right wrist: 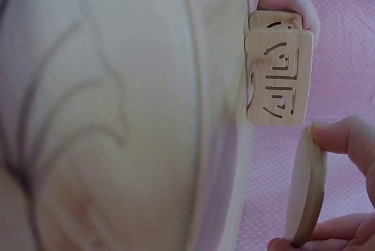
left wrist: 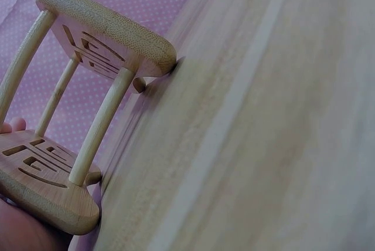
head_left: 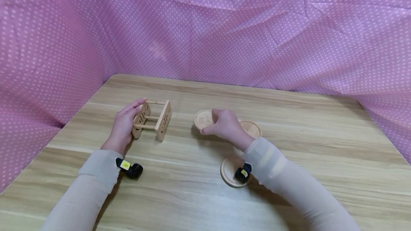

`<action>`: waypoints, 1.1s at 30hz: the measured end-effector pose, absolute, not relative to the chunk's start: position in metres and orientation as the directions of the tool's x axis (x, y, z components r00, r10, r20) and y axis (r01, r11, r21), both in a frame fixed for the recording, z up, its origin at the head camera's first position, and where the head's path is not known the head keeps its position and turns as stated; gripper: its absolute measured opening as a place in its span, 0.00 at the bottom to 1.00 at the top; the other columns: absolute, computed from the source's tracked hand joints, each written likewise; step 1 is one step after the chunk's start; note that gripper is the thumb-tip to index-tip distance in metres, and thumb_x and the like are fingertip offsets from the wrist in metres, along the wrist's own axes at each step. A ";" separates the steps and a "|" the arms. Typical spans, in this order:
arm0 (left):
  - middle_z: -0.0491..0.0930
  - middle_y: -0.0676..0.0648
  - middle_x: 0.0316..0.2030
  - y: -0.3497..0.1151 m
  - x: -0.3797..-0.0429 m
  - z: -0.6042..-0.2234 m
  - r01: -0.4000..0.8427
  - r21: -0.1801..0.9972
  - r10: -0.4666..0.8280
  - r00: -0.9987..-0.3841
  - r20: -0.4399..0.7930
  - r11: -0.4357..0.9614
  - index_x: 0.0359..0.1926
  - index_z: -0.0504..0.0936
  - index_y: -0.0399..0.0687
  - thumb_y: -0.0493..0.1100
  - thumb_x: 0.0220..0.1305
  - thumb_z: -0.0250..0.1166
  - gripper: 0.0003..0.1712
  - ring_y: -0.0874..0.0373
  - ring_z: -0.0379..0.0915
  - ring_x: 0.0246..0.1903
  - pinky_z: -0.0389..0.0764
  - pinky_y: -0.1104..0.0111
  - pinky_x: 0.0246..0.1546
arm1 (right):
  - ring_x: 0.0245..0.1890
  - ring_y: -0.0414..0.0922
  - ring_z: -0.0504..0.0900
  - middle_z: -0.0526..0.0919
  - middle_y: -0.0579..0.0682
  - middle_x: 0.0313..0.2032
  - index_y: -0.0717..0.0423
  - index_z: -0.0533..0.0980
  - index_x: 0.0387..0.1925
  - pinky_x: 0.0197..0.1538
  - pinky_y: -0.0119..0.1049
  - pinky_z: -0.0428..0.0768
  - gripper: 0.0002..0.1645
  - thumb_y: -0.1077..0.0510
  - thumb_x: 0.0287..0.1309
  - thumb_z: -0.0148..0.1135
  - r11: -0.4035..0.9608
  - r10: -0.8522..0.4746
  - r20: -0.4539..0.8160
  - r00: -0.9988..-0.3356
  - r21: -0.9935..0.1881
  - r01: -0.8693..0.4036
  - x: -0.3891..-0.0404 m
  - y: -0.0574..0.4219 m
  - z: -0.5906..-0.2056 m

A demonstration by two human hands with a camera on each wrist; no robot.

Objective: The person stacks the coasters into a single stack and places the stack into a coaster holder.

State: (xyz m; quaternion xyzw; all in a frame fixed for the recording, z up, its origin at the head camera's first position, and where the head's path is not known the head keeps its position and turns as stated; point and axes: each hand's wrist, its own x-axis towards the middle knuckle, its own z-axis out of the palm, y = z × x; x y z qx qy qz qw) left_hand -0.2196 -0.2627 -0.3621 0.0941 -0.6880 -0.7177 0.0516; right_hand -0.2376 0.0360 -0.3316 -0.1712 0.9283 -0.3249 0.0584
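Wooden rack (head_left: 164, 121) with rods (head_left: 145, 127) between its panels (right wrist: 287, 78); left hand (head_left: 123, 126) grips it, right hand (head_left: 227, 126) pinches a coaster (head_left: 203, 119).

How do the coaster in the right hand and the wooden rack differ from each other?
The coaster is a flat disc with a line drawing; the rack is an open frame, with rods joining two slotted panels. The right hand pinches the coaster above the tabletop, while the rack stands on the tabletop, the left hand touching one panel. Both look like pale wood.
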 end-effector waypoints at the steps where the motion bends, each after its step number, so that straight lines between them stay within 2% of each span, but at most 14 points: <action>1: 0.59 0.53 0.68 -0.263 -0.220 -0.362 -0.056 0.997 -0.205 -0.977 -0.065 -0.049 0.65 0.66 0.46 0.45 0.69 0.51 0.24 0.58 0.51 0.68 0.60 0.70 0.66 | 0.19 0.42 0.61 0.61 0.45 0.16 0.55 0.63 0.20 0.22 0.31 0.62 0.27 0.48 0.35 0.75 0.725 -0.357 0.007 -0.934 -0.629 -0.281 -0.237 0.036 -0.331; 3: 0.59 0.53 0.68 -0.263 -0.219 -0.362 -0.054 0.998 -0.208 -0.976 -0.062 -0.044 0.65 0.65 0.45 0.45 0.69 0.51 0.25 0.58 0.51 0.68 0.60 0.70 0.66 | 0.20 0.42 0.62 0.63 0.46 0.17 0.55 0.64 0.20 0.23 0.31 0.64 0.27 0.48 0.35 0.74 0.711 -0.356 0.010 -0.934 -0.646 -0.278 -0.235 0.038 -0.329; 5: 0.59 0.53 0.68 -0.263 -0.219 -0.362 -0.053 0.997 -0.208 -0.976 -0.062 -0.047 0.65 0.65 0.45 0.45 0.69 0.51 0.25 0.58 0.51 0.68 0.60 0.70 0.66 | 0.25 0.43 0.70 0.73 0.49 0.22 0.59 0.72 0.28 0.30 0.32 0.73 0.25 0.48 0.35 0.75 0.705 -0.341 0.003 -0.940 -0.660 -0.258 -0.232 0.039 -0.325; 7: 0.60 0.53 0.68 -0.263 -0.219 -0.362 -0.055 0.998 -0.211 -0.975 -0.063 -0.042 0.65 0.65 0.45 0.45 0.69 0.51 0.25 0.58 0.51 0.67 0.61 0.71 0.65 | 0.36 0.45 0.76 0.81 0.54 0.36 0.62 0.75 0.42 0.42 0.36 0.79 0.33 0.48 0.35 0.75 0.696 -0.322 -0.004 -0.947 -0.678 -0.234 -0.230 0.041 -0.323; 10: 0.59 0.53 0.68 -0.262 -0.218 -0.362 -0.057 0.997 -0.210 -0.976 -0.065 -0.043 0.65 0.65 0.46 0.45 0.69 0.51 0.24 0.57 0.51 0.68 0.60 0.69 0.66 | 0.41 0.46 0.76 0.81 0.57 0.45 0.64 0.73 0.51 0.49 0.39 0.78 0.40 0.48 0.35 0.75 0.692 -0.302 0.001 -0.953 -0.688 -0.220 -0.228 0.045 -0.319; 12: 0.59 0.53 0.68 -0.262 -0.218 -0.362 -0.058 0.998 -0.213 -0.975 -0.064 -0.037 0.65 0.65 0.46 0.45 0.69 0.51 0.24 0.58 0.51 0.68 0.59 0.69 0.66 | 0.32 0.43 0.74 0.80 0.54 0.33 0.63 0.75 0.38 0.38 0.36 0.78 0.30 0.49 0.35 0.75 0.678 -0.304 0.020 -0.953 -0.698 -0.231 -0.228 0.047 -0.318; 13: 0.59 0.53 0.68 -0.262 -0.218 -0.361 -0.057 0.998 -0.214 -0.975 -0.064 -0.038 0.65 0.65 0.46 0.45 0.69 0.51 0.24 0.58 0.51 0.68 0.59 0.69 0.66 | 0.27 0.42 0.71 0.75 0.51 0.25 0.62 0.73 0.31 0.32 0.34 0.76 0.26 0.50 0.35 0.75 0.669 -0.306 0.034 -0.951 -0.703 -0.241 -0.228 0.049 -0.318; 16: 0.59 0.53 0.68 -0.262 -0.218 -0.362 -0.055 0.998 -0.214 -0.975 -0.062 -0.035 0.64 0.66 0.46 0.45 0.69 0.51 0.24 0.57 0.50 0.68 0.58 0.67 0.67 | 0.20 0.41 0.60 0.59 0.45 0.17 0.56 0.63 0.20 0.22 0.32 0.63 0.27 0.51 0.35 0.74 0.650 -0.311 0.071 -0.948 -0.711 -0.267 -0.228 0.053 -0.318; 21: 0.58 0.53 0.68 -0.262 -0.218 -0.363 -0.060 0.997 -0.206 -0.976 -0.067 -0.043 0.65 0.66 0.47 0.46 0.69 0.51 0.24 0.57 0.50 0.68 0.57 0.66 0.68 | 0.19 0.41 0.57 0.56 0.45 0.15 0.53 0.58 0.18 0.22 0.30 0.59 0.30 0.50 0.36 0.74 0.658 -0.321 0.117 -0.940 -0.687 -0.310 -0.226 0.064 -0.317; 24: 0.58 0.53 0.68 -0.262 -0.218 -0.364 -0.064 0.997 -0.210 -0.975 -0.072 -0.045 0.65 0.66 0.47 0.45 0.69 0.51 0.24 0.57 0.50 0.68 0.58 0.66 0.67 | 0.20 0.43 0.58 0.57 0.47 0.16 0.56 0.59 0.19 0.23 0.31 0.59 0.30 0.49 0.38 0.74 0.677 -0.332 0.107 -0.937 -0.666 -0.315 -0.226 0.071 -0.316; 26: 0.58 0.53 0.69 -0.262 -0.218 -0.364 -0.063 0.997 -0.210 -0.975 -0.071 -0.048 0.65 0.66 0.47 0.45 0.69 0.51 0.24 0.57 0.50 0.68 0.58 0.67 0.67 | 0.24 0.43 0.65 0.67 0.49 0.20 0.60 0.69 0.26 0.27 0.32 0.67 0.26 0.48 0.38 0.74 0.692 -0.323 0.089 -0.942 -0.656 -0.300 -0.226 0.075 -0.315; 29: 0.58 0.53 0.68 -0.261 -0.218 -0.363 -0.057 0.997 -0.214 -0.975 -0.066 -0.045 0.64 0.66 0.46 0.45 0.69 0.51 0.24 0.57 0.50 0.68 0.57 0.66 0.68 | 0.28 0.45 0.68 0.68 0.52 0.24 0.63 0.70 0.32 0.31 0.34 0.70 0.28 0.47 0.38 0.74 0.712 -0.310 0.061 -0.949 -0.646 -0.274 -0.226 0.081 -0.315; 31: 0.58 0.53 0.68 -0.261 -0.218 -0.363 -0.057 0.997 -0.215 -0.974 -0.065 -0.043 0.64 0.66 0.46 0.45 0.69 0.52 0.24 0.57 0.50 0.68 0.57 0.66 0.68 | 0.27 0.45 0.67 0.68 0.51 0.23 0.62 0.70 0.30 0.30 0.34 0.69 0.27 0.47 0.38 0.74 0.717 -0.300 0.064 -0.952 -0.643 -0.269 -0.225 0.084 -0.315; 33: 0.59 0.53 0.68 -0.261 -0.217 -0.363 -0.061 0.997 -0.215 -0.974 -0.069 -0.044 0.64 0.66 0.47 0.45 0.69 0.51 0.24 0.57 0.51 0.68 0.57 0.65 0.68 | 0.22 0.44 0.60 0.59 0.49 0.18 0.59 0.61 0.22 0.25 0.33 0.61 0.30 0.47 0.38 0.74 0.716 -0.306 0.084 -0.948 -0.636 -0.287 -0.224 0.088 -0.316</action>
